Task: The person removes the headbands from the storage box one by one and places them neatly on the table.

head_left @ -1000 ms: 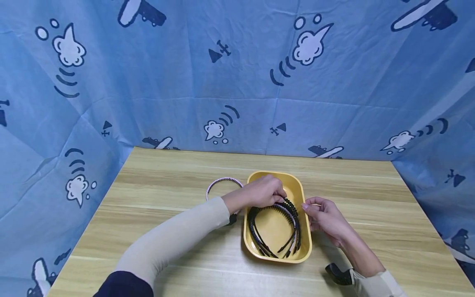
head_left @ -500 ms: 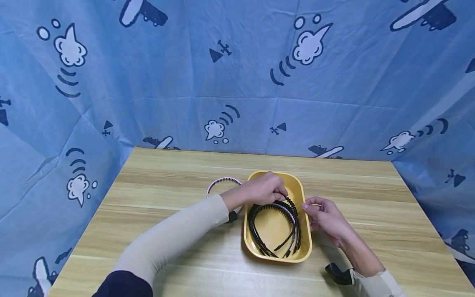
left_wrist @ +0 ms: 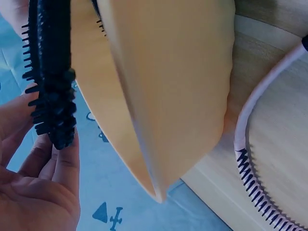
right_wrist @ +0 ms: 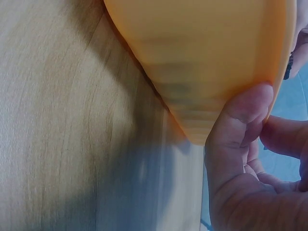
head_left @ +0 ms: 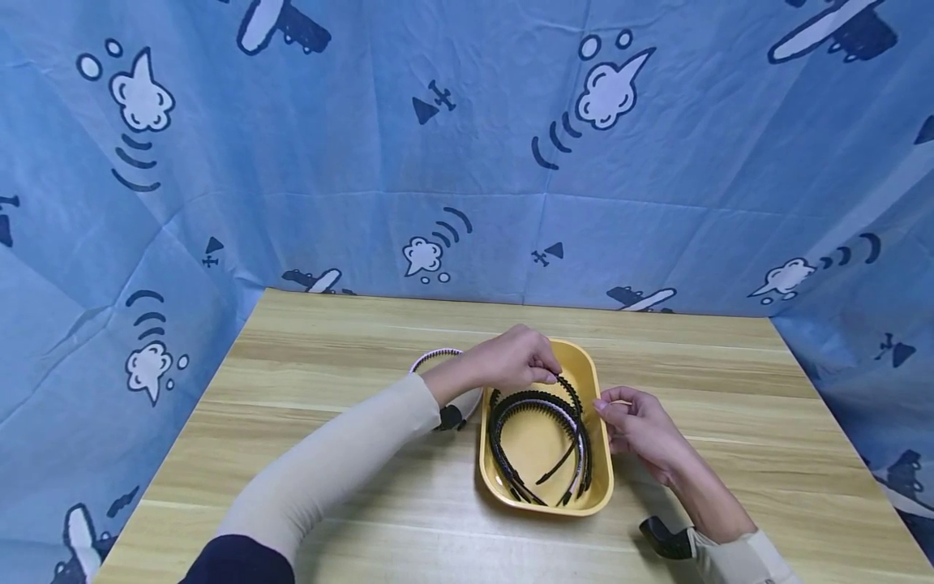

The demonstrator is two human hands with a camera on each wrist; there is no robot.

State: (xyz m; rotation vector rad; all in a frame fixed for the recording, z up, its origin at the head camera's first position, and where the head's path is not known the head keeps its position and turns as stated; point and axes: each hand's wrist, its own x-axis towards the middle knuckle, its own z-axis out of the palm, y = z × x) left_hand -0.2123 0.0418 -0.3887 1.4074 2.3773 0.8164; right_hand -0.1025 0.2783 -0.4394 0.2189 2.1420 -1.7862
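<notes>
My left hand (head_left: 515, 357) pinches a black headband (head_left: 571, 391) by its curved top, above the far part of the yellow plastic bin (head_left: 485, 454). In the left wrist view this toothed black headband (left_wrist: 52, 62) hangs from the fingertips beside the bin wall. Its lower ends reach down among the other headbands (head_left: 503, 454) in the bin, mostly black, with a pale one among them. My right hand (head_left: 642, 426) pinches the bin's right rim between thumb and finger, as the right wrist view shows at the bin wall (right_wrist: 207, 53).
A pale pink headband (left_wrist: 243, 120) with dark zigzag lacing lies on the wooden table (head_left: 328, 349) left of the bin, partly hidden by the left forearm in the head view. Blue printed cloth (head_left: 474, 146) hangs behind and at both sides.
The left hand has risen slightly and shifted left and away, lifting the black headband partly clear of the others. The right hand and the bin have stayed in place.
</notes>
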